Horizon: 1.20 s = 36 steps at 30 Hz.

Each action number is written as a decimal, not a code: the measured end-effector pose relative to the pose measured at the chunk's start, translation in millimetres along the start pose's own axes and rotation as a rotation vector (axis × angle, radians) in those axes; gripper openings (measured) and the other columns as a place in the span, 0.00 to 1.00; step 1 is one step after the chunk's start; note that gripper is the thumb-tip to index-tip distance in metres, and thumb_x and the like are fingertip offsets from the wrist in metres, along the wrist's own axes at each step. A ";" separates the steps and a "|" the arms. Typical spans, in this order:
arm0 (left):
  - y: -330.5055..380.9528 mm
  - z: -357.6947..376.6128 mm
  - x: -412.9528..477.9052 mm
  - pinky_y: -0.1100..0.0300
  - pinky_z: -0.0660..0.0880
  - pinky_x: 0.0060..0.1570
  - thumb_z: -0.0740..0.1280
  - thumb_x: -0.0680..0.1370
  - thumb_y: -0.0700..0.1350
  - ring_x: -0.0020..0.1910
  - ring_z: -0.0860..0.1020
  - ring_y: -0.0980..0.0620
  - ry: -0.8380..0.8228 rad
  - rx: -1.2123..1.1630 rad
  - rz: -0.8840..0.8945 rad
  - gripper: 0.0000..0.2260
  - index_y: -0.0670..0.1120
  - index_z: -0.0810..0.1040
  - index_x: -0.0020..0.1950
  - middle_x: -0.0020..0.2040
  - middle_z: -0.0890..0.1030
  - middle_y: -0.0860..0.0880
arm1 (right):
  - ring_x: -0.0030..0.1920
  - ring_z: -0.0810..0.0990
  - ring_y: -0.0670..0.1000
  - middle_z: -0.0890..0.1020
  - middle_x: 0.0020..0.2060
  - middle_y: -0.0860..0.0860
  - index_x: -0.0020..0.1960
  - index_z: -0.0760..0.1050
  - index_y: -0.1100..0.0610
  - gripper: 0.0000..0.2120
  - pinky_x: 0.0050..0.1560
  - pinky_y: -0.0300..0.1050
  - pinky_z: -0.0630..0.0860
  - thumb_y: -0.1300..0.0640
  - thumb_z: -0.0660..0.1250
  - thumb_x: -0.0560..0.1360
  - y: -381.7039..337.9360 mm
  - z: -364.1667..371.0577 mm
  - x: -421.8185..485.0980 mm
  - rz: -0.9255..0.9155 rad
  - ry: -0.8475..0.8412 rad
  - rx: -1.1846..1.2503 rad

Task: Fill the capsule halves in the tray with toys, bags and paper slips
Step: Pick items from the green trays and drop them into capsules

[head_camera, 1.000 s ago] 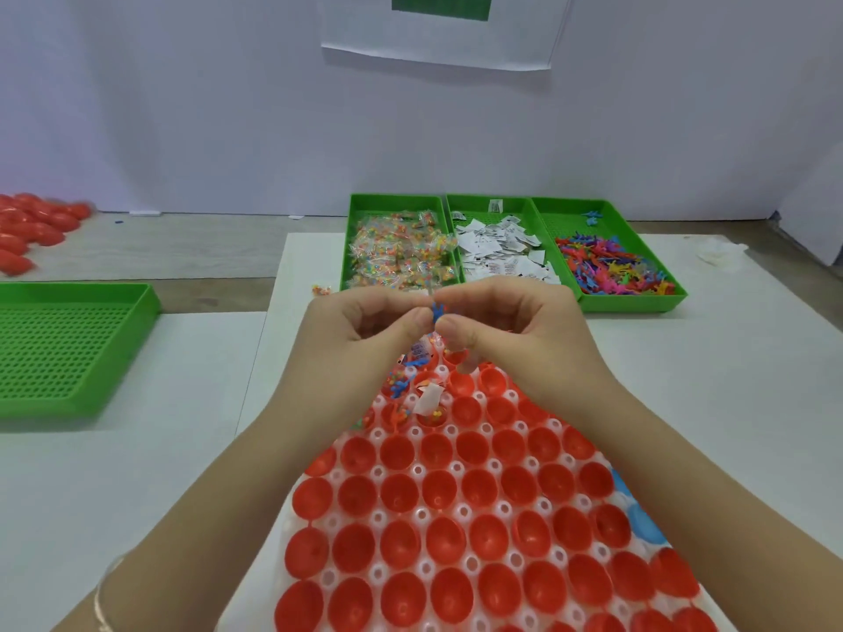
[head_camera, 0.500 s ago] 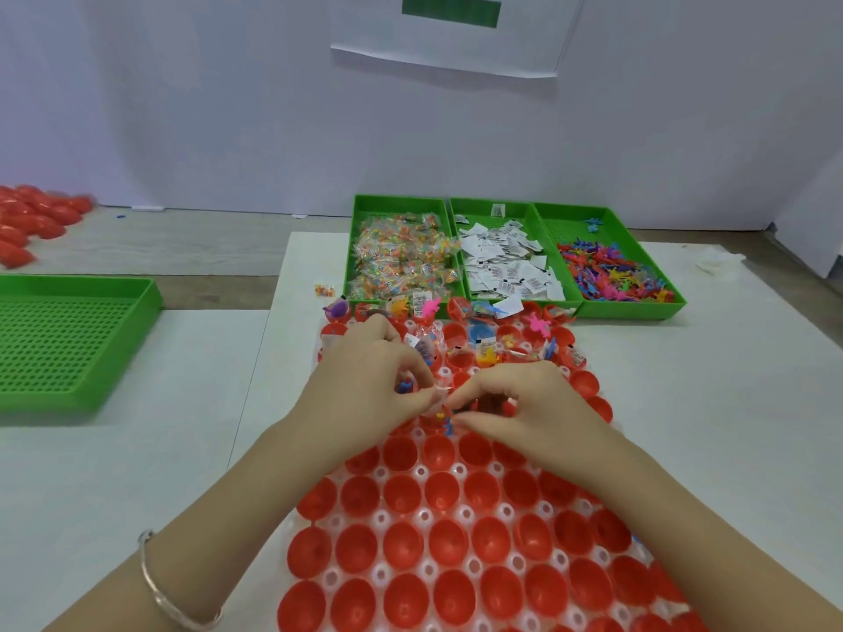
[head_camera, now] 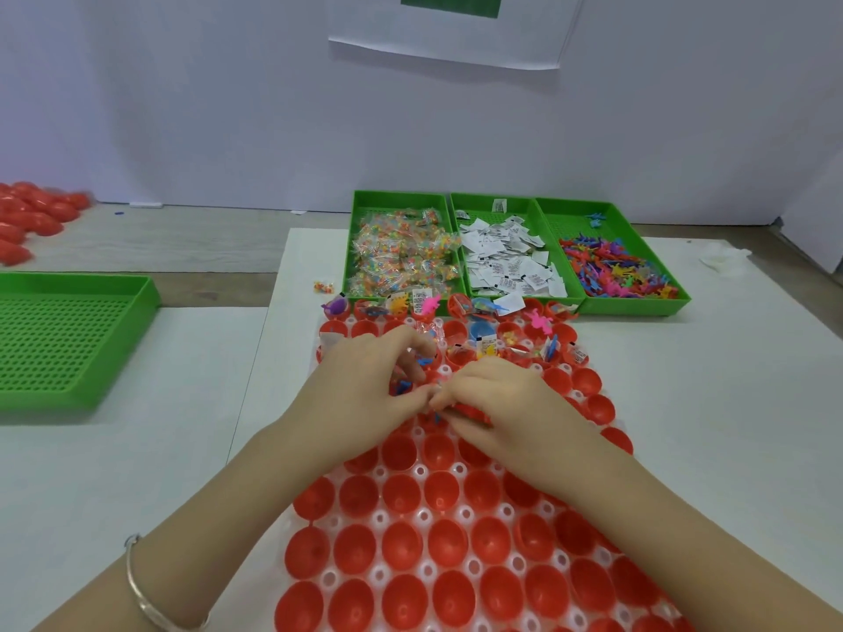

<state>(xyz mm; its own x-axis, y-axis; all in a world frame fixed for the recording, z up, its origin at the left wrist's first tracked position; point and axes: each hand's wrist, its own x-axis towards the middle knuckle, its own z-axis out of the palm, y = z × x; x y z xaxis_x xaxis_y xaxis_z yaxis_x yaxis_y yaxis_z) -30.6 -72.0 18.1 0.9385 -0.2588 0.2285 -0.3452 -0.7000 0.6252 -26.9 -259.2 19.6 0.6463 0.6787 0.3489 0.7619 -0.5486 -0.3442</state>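
Bright, even, soft light, seemingly from overhead; faint shadows beneath the left hand (head_camera: pixel 365 390) and right hand (head_camera: pixel 495 401). Their fingertips (head_camera: pixel 423 394) blur slightly. Far left of them, the green tray (head_camera: pixel 91 279) smears and bows.

A small packing workshop, by the look of it: green bins (head_camera: pixel 397 194) of bags (head_camera: pixel 401 257), paper slips (head_camera: pixel 506 262) and plastic toys (head_camera: pixel 616 271) lined up on a white bench (head_camera: pixel 707 380) behind a tray (head_camera: pixel 465 513) of red capsule halves (head_camera: pixel 401 494).

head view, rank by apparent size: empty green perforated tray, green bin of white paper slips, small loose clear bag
empty green perforated tray, nearer and cropped, so true size unsure
green bin of white paper slips
small loose clear bag
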 end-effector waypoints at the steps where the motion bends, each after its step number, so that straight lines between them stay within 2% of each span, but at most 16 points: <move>1: 0.2 -0.2 0.2 0.51 0.74 0.51 0.72 0.72 0.46 0.46 0.77 0.57 -0.016 -0.023 -0.012 0.14 0.52 0.76 0.57 0.41 0.81 0.59 | 0.41 0.79 0.55 0.82 0.39 0.52 0.44 0.82 0.59 0.04 0.43 0.50 0.78 0.65 0.73 0.70 -0.7 2.2 0.4 -0.008 -0.012 -0.015; 4: -0.4 0.4 0.1 0.51 0.72 0.55 0.72 0.73 0.45 0.49 0.78 0.56 -0.057 -0.040 -0.011 0.16 0.51 0.76 0.59 0.42 0.83 0.57 | 0.42 0.79 0.54 0.80 0.40 0.52 0.45 0.82 0.58 0.04 0.43 0.47 0.77 0.63 0.73 0.71 -1.9 8.0 -0.1 -0.023 -0.041 -0.025; 6: -1.5 0.2 -0.4 0.56 0.69 0.55 0.72 0.74 0.44 0.48 0.78 0.58 -0.059 -0.024 -0.003 0.15 0.51 0.75 0.59 0.41 0.83 0.58 | 0.44 0.78 0.52 0.81 0.41 0.51 0.47 0.81 0.57 0.05 0.47 0.47 0.76 0.61 0.73 0.72 0.3 7.8 -2.0 0.002 -0.054 0.005; 9: -1.5 -0.9 -1.7 0.61 0.63 0.50 0.71 0.75 0.45 0.43 0.75 0.65 -0.074 0.019 0.037 0.16 0.52 0.74 0.61 0.40 0.82 0.60 | 0.48 0.77 0.46 0.80 0.45 0.48 0.54 0.80 0.55 0.11 0.52 0.36 0.71 0.57 0.73 0.72 5.9 -0.3 -6.0 0.082 -0.045 0.111; 12: 2.3 -1.2 -4.4 0.59 0.59 0.51 0.65 0.78 0.50 0.49 0.71 0.63 -0.095 0.188 0.130 0.15 0.56 0.70 0.65 0.44 0.82 0.62 | 0.44 0.74 0.38 0.80 0.44 0.45 0.54 0.81 0.54 0.13 0.48 0.29 0.68 0.55 0.75 0.70 9.0 -10.8 -8.8 0.124 0.035 0.174; 15: 6.5 -4.0 -5.1 0.57 0.59 0.53 0.60 0.78 0.52 0.50 0.70 0.59 -0.063 0.201 0.147 0.13 0.57 0.73 0.62 0.45 0.80 0.60 | 0.39 0.75 0.43 0.80 0.41 0.45 0.52 0.81 0.51 0.10 0.44 0.30 0.69 0.58 0.75 0.71 12.6 -20.8 -5.6 0.196 0.142 0.217; 17: 5.0 -8.5 -2.9 0.56 0.60 0.53 0.60 0.75 0.49 0.48 0.70 0.57 0.019 0.150 0.107 0.13 0.56 0.78 0.57 0.44 0.78 0.59 | 0.40 0.75 0.41 0.79 0.40 0.43 0.51 0.82 0.52 0.10 0.44 0.29 0.68 0.62 0.73 0.72 18.3 -27.1 1.4 0.234 0.147 0.220; 19: -2.3 -14.1 0.7 0.56 0.61 0.52 0.64 0.76 0.46 0.49 0.70 0.56 0.090 0.175 0.063 0.10 0.56 0.80 0.54 0.45 0.76 0.58 | 0.44 0.74 0.38 0.78 0.42 0.42 0.52 0.82 0.52 0.11 0.48 0.32 0.68 0.62 0.72 0.72 25.4 -31.7 10.5 0.235 0.039 0.160; 22: -11.8 -21.3 3.8 0.57 0.58 0.53 0.68 0.76 0.50 0.50 0.69 0.55 0.056 0.302 -0.001 0.07 0.58 0.81 0.53 0.45 0.72 0.58 | 0.50 0.70 0.42 0.74 0.46 0.43 0.55 0.80 0.42 0.12 0.56 0.44 0.64 0.53 0.72 0.72 32.6 -32.6 21.5 0.220 -0.174 -0.031; 25: -15.5 -24.1 4.1 0.57 0.58 0.53 0.67 0.75 0.56 0.53 0.69 0.54 0.013 0.381 -0.040 0.08 0.60 0.80 0.53 0.47 0.72 0.57 | 0.50 0.67 0.44 0.70 0.46 0.45 0.57 0.79 0.39 0.13 0.54 0.44 0.57 0.45 0.69 0.72 33.4 -28.5 29.4 0.156 -0.276 -0.146; 28: -17.6 -23.0 3.7 0.57 0.58 0.53 0.67 0.75 0.55 0.52 0.68 0.54 0.006 0.401 -0.054 0.07 0.61 0.81 0.52 0.46 0.71 0.57 | 0.50 0.66 0.47 0.68 0.46 0.45 0.57 0.78 0.37 0.12 0.54 0.44 0.56 0.41 0.65 0.74 34.2 -23.8 39.5 0.107 -0.326 -0.242; 33: -20.6 -18.4 3.7 0.59 0.57 0.49 0.70 0.74 0.52 0.48 0.62 0.56 0.073 0.377 -0.035 0.07 0.57 0.83 0.52 0.46 0.69 0.54 | 0.50 0.70 0.48 0.71 0.46 0.46 0.53 0.81 0.42 0.09 0.52 0.43 0.54 0.44 0.66 0.76 34.0 -19.4 45.3 -0.005 -0.324 -0.358; 36: -20.9 -19.1 2.9 0.56 0.63 0.50 0.72 0.73 0.47 0.48 0.64 0.54 0.161 0.334 -0.023 0.07 0.52 0.84 0.51 0.44 0.69 0.53 | 0.48 0.76 0.52 0.77 0.42 0.49 0.46 0.83 0.49 0.05 0.52 0.48 0.63 0.49 0.70 0.74 33.5 -16.8 44.7 -0.095 -0.278 -0.405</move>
<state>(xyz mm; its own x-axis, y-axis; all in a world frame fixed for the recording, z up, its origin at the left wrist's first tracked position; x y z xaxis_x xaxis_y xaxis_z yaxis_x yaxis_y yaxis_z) -20.6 -45.5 19.9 0.9253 -0.1505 0.3482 -0.2802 -0.8900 0.3598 28.2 -255.4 38.3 0.5794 0.8092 0.0977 0.8079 -0.5860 0.0627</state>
